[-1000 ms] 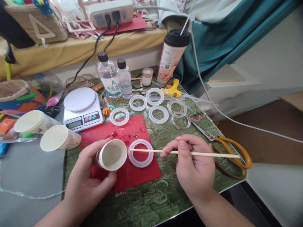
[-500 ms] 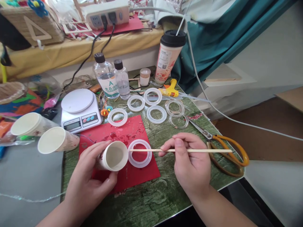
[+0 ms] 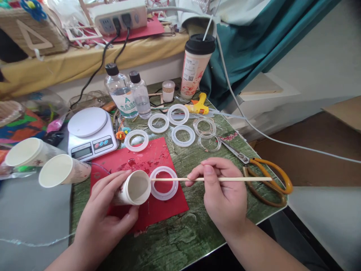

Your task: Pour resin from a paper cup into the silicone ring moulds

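My left hand (image 3: 108, 205) is wrapped round a paper cup (image 3: 138, 187), which tips toward the right with its mouth facing me. Between the thumb and fingers of my right hand (image 3: 222, 188) lies a thin wooden stick (image 3: 237, 179), held level. Its left tip is close to the cup's rim and crosses over a translucent ring mold (image 3: 175, 188); whether tip and rim touch I cannot tell. That mold rests on a red sheet (image 3: 172, 210) spotted with clear wet drops. Several similar ring molds (image 3: 183, 142) lie farther back, beside clear rings (image 3: 210, 148).
Scissors (image 3: 278, 201) with orange handles lie beyond my right hand. Left stand a digital scale (image 3: 111, 146) and two tilted paper cups (image 3: 72, 165). Behind are clear bottles (image 3: 141, 103), a yellow glue gun (image 3: 200, 107), a tall drink cup (image 3: 194, 71) and a trailing white cable (image 3: 270, 140).
The whole view has shifted slightly, so things appear a little farther left. Both hands keep their hold on the paper cup and the stick, with hardly any other movement.
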Action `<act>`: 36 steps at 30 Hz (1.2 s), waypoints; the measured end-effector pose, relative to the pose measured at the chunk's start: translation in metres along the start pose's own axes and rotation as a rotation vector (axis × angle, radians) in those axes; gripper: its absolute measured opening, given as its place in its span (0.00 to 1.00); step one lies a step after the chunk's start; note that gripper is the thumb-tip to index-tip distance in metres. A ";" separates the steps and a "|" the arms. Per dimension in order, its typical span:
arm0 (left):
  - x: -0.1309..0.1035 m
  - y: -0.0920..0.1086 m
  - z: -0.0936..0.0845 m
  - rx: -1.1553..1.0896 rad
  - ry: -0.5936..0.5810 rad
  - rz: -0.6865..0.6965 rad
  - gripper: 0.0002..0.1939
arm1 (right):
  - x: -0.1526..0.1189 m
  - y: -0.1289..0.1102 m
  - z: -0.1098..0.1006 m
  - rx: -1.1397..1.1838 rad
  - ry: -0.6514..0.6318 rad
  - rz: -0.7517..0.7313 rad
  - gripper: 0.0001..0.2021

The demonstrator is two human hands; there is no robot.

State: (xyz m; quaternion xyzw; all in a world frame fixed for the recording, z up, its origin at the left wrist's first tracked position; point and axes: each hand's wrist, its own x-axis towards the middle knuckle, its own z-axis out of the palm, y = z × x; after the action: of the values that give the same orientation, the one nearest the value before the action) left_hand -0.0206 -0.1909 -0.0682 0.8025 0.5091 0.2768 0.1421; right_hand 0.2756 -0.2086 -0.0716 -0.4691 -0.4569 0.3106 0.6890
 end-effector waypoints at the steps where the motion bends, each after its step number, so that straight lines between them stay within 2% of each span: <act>1: 0.000 0.000 0.000 0.001 -0.002 0.000 0.26 | 0.000 0.000 0.000 -0.002 -0.003 0.000 0.03; 36: 0.000 -0.001 -0.002 -0.002 -0.006 -0.022 0.26 | 0.000 -0.001 -0.003 -0.063 -0.038 -0.015 0.03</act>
State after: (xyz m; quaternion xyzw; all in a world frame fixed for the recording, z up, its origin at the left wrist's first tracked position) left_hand -0.0226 -0.1903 -0.0677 0.7973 0.5173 0.2735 0.1477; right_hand 0.2785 -0.2102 -0.0716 -0.4811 -0.4831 0.2998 0.6673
